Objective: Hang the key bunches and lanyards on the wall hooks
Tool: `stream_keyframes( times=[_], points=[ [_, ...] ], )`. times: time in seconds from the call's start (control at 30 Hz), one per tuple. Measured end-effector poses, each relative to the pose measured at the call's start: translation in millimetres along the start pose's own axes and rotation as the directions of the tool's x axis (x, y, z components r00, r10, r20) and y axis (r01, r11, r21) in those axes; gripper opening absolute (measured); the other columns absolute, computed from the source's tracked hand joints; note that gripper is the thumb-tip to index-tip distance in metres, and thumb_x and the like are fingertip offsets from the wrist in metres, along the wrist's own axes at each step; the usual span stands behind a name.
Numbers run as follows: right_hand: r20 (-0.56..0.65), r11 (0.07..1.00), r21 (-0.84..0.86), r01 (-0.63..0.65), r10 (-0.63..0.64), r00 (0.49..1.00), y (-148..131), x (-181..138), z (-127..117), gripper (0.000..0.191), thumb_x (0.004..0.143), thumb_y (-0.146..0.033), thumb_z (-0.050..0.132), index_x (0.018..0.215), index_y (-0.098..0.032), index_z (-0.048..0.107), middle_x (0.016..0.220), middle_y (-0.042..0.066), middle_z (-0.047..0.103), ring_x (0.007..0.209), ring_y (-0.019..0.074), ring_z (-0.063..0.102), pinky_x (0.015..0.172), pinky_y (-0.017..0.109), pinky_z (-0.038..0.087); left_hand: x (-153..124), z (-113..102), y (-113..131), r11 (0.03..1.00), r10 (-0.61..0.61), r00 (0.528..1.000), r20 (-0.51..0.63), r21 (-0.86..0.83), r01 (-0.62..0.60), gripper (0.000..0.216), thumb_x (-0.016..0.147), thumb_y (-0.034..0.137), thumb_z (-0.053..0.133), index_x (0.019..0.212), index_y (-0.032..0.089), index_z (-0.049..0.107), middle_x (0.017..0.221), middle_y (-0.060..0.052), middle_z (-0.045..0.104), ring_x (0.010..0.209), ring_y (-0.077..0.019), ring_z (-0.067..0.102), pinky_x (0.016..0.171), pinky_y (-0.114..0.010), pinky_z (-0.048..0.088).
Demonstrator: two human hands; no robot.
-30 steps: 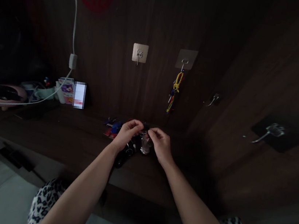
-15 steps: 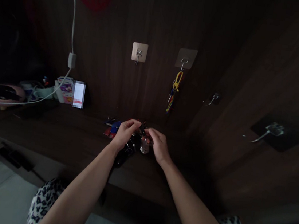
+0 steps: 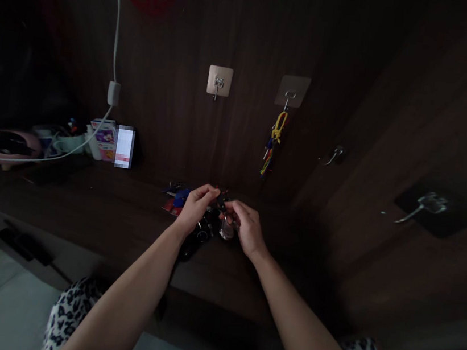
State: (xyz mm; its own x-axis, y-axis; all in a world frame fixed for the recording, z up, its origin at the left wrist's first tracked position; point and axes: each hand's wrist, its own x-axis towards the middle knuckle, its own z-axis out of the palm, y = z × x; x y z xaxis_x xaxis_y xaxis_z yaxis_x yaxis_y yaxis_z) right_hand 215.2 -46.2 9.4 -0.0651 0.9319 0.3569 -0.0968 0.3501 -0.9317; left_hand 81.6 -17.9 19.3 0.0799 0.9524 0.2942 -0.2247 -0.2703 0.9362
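Observation:
My left hand [image 3: 199, 204] and my right hand [image 3: 246, 224] meet over a dark wooden ledge, fingertips pinched. Between them is a dark keychain [image 3: 222, 202]; its exact parts are too small and dim to make out. A clear, shiny round pendant [image 3: 226, 232] lies or hangs just under my right fingers. Below my left hand are black items with metal rings [image 3: 202, 232]. Left of it, a blue tag [image 3: 181, 197] and a red piece [image 3: 172, 207] rest on the ledge, beside what look like keys [image 3: 174, 187].
Keys on yellow and coloured cords [image 3: 276, 132] hang from a wall hook [image 3: 289, 95]. Other hooks are a pale-backed one [image 3: 219, 81], a small one [image 3: 334, 154] and a large one [image 3: 424, 206]. Boxes [image 3: 104, 139], a pink round object [image 3: 5, 144] and a white cable [image 3: 117, 28] are at left.
My fingers have shifted slightly around the dark keychain. The whole view has moved a little; both hands stay in about the same place.

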Motion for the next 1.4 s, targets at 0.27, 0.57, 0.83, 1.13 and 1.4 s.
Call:
stream_keyframes(
  times=[0.27,0.57,0.83,1.13,1.4],
  points=[
    [-0.016,0.981,0.151,-0.119,0.122,0.992,-5,1,4,0.021,0.069,-0.037,0.065,0.064,-0.017,0.065,0.053,-0.002,0.059,0.045,0.0063,0.041,0.045,0.019,0.032,3,-3,-1,0.999,0.005,1.0,-0.004,0.037,-0.005,0.038,0.075,0.048,0.055,0.053,0.017,0.049,0.051,0.005,0.047,0.049,-0.0072,0.039,0.05,-0.02,0.031],
    [-0.03,0.858,0.485,-0.169,0.21,0.977,-15,6,-10,0.017,0.067,-0.028,0.069,0.076,-0.014,0.069,0.062,0.001,0.064,0.051,0.0064,0.051,0.045,0.017,0.04,8,-10,-6,1.0,-0.025,0.954,-0.298,-0.021,0.02,0.042,0.076,0.053,0.05,0.055,0.016,0.053,0.05,0.003,0.046,0.047,-0.0081,0.039,0.047,-0.021,0.03],
    [0.0,0.7,0.69,-0.185,0.255,0.967,-16,10,-25,0.012,0.07,-0.021,0.068,0.081,-0.017,0.067,0.068,0.0,0.066,0.055,0.0061,0.053,0.048,0.016,0.045,11,-15,-14,0.998,-0.041,0.938,-0.343,-0.053,0.024,0.042,0.073,0.055,0.052,0.057,0.015,0.054,0.053,0.002,0.047,0.05,-0.0092,0.042,0.049,-0.021,0.033],
    [-0.033,0.695,0.7,-0.163,0.259,0.965,-22,11,-28,0.016,0.068,-0.021,0.07,0.083,-0.017,0.067,0.073,0.0,0.067,0.059,0.0062,0.057,0.05,0.015,0.047,13,-19,-17,0.998,-0.064,0.928,-0.367,-0.022,0.06,0.045,0.07,0.06,0.05,0.059,0.016,0.054,0.053,0.002,0.05,0.05,-0.0106,0.044,0.05,-0.023,0.034],
    [-0.079,0.715,0.69,-0.113,0.23,0.97,-31,12,-31,0.018,0.068,-0.013,0.068,0.085,-0.02,0.067,0.083,0.0,0.069,0.07,0.0076,0.062,0.058,0.016,0.051,12,-19,-16,0.999,-0.043,0.925,-0.378,0.009,0.05,0.045,0.07,0.059,0.05,0.058,0.016,0.055,0.053,0.002,0.051,0.05,-0.0115,0.046,0.052,-0.024,0.036]
  ],
)
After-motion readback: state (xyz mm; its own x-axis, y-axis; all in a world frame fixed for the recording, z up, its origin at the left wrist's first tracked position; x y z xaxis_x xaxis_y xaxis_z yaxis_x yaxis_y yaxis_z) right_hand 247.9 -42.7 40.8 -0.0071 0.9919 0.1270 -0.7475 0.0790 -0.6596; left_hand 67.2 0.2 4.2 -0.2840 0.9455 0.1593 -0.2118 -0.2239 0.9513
